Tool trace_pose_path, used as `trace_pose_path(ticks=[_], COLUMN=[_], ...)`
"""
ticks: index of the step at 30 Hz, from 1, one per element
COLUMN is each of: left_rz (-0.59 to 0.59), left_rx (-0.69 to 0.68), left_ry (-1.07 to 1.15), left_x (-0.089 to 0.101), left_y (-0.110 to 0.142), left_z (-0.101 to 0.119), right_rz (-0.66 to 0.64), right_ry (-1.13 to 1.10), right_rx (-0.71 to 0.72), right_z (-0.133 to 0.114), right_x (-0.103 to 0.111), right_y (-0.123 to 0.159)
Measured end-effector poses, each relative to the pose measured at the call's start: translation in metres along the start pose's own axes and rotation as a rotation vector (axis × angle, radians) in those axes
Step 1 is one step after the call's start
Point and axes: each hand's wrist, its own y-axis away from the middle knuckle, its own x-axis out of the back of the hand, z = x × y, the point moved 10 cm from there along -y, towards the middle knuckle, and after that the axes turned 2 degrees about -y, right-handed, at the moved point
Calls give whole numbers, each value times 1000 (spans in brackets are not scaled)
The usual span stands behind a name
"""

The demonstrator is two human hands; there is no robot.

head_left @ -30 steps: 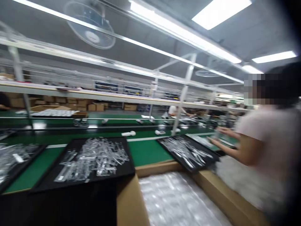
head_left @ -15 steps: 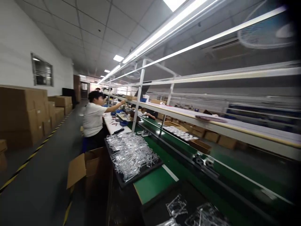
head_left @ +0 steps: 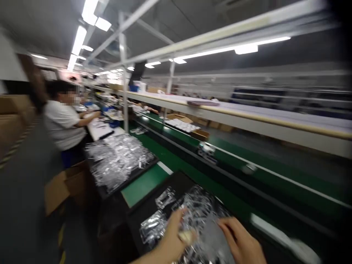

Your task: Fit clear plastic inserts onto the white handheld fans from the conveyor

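My left hand (head_left: 172, 238) and my right hand (head_left: 239, 238) reach in at the bottom of the view, above a black tray (head_left: 170, 181) on the line. The tray carries a heap of clear plastic parts (head_left: 198, 205). The left fingers curl around something pale, and blur hides what it is. My right fingers lie on the clear plastic at the heap's near side. A loose clear piece (head_left: 165, 198) sits to the left of both hands.
Along the green conveyor belt (head_left: 144, 187), a second black tray (head_left: 118, 161) holds more clear parts. A cardboard box (head_left: 66, 187) stands left of it. A co-worker in a white shirt (head_left: 62, 124) works at a white bench (head_left: 96, 130). A long shelf (head_left: 247, 113) runs alongside.
The view has swung from the right of the line to along it and dropped lower. My hands have come into view over the black tray; neither showed earlier.
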Motion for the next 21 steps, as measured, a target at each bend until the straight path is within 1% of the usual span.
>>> trace_pose_path(ticks=[1,3,4,6,9,12,14,17,21], left_rz=[112,208,215,191,155,125,104,22,-96], left_rx=[-14,1,16,34,48,53,29,-31,-101], left_ry=[-78,-169,-197,-225,-228,-226,-248,-288,-296], left_x=[19,45,55,68,80,83,81,70,56], left_y=[-7,-21,-28,-39,-47,-53,-57,-63,-67], left_z=[-3,-9,-10,-11,-8,-4,4,24,51], right_rz=[19,15,-1,-10,28,64,75,70,119], right_ry=[29,89,114,147,161,174,182,191,198], right_rx=[-24,-8,9,4,-49,-87,-108,-120,-132], right_z=[6,7,7,8,10,8,7,7,8], right_x=[8,15,15,18,31,45,49,46,55], right_y=[1,-4,-9,-19,-31,-40,-46,-55,-65])
